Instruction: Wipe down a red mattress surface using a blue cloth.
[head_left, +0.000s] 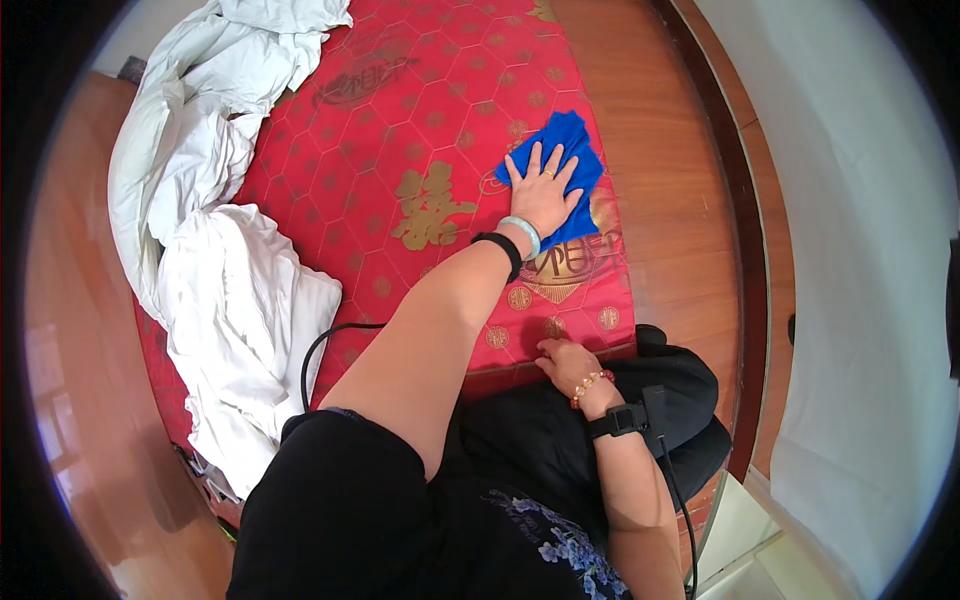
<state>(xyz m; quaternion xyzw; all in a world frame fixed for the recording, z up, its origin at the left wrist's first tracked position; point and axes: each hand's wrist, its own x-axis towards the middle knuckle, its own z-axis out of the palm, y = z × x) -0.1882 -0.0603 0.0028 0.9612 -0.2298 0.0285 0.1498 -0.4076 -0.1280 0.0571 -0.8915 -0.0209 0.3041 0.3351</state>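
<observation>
My left hand (540, 199) lies flat, fingers spread, on top of a blue cloth (574, 135). The cloth is spread near the right edge of a red mattress (337, 180) with a gold pattern and dark printed characters. A ring, a pale green bangle and a black wristband are on that hand and wrist. At the mattress's near edge, my right hand (570, 365) rests with loosely bent fingers and nothing seen in it. It wears a beaded bracelet and a black strap with a cable. Part of the cloth is hidden beneath my left hand.
Rumpled white bedding (232, 315) is heaped along the mattress's left side. A black cable (306, 367) curves between it and my left arm. Wooden flooring (675, 187) runs along the right, beside a dark baseboard (739, 247) and a pale wall or panel (855, 262).
</observation>
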